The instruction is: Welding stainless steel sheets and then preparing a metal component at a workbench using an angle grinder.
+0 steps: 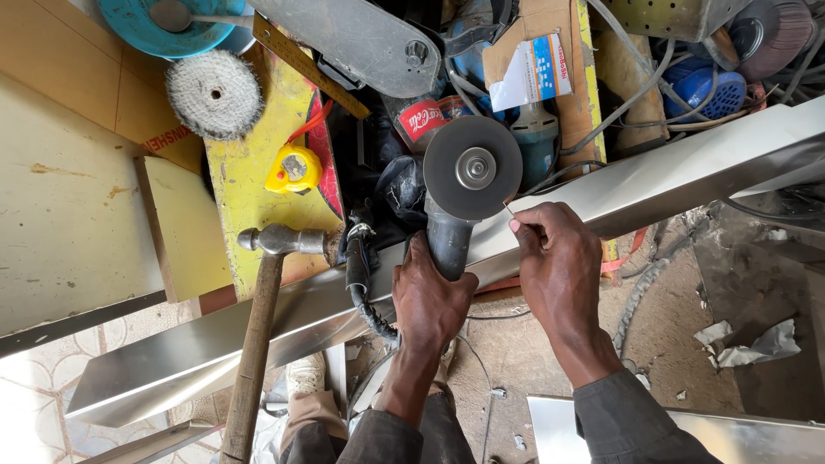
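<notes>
Overhead view of a metalworking station. The left hand [430,301] is closed around the dark body of an angle grinder [455,202], whose grey disc faces up toward the camera, just above the long folded stainless-steel sheet [258,331]; a full-fisted hold of this kind suits a heavy tool that must be kept steady, and the black power cord [359,283] trails off beside the wrist. The right hand [559,266] rests on the upper edge of the same sheet, thumb and forefinger pinched on a thin pale sliver [509,209] just beside the disc's rim; what the sliver is cannot be told at this size; the palm appears to bear on the metal, probably to hold the strip from shifting. The sheet runs diagonally from lower left to upper right across the frame, propped so that its edge lies directly below the disc. A wooden-handled hammer [258,326] lies across the sheet to the left, head near the cord, within easy reach of the left hand. Behind it, on a yellow board [241,172], sit a yellow tape measure [294,167] and a fibrous buffing wheel [213,93], well apart from the hands; a red drinks can [421,119] stands among the clutter beyond the disc. The person's trousers and a shoe [305,374] show beneath the sheet.
</notes>
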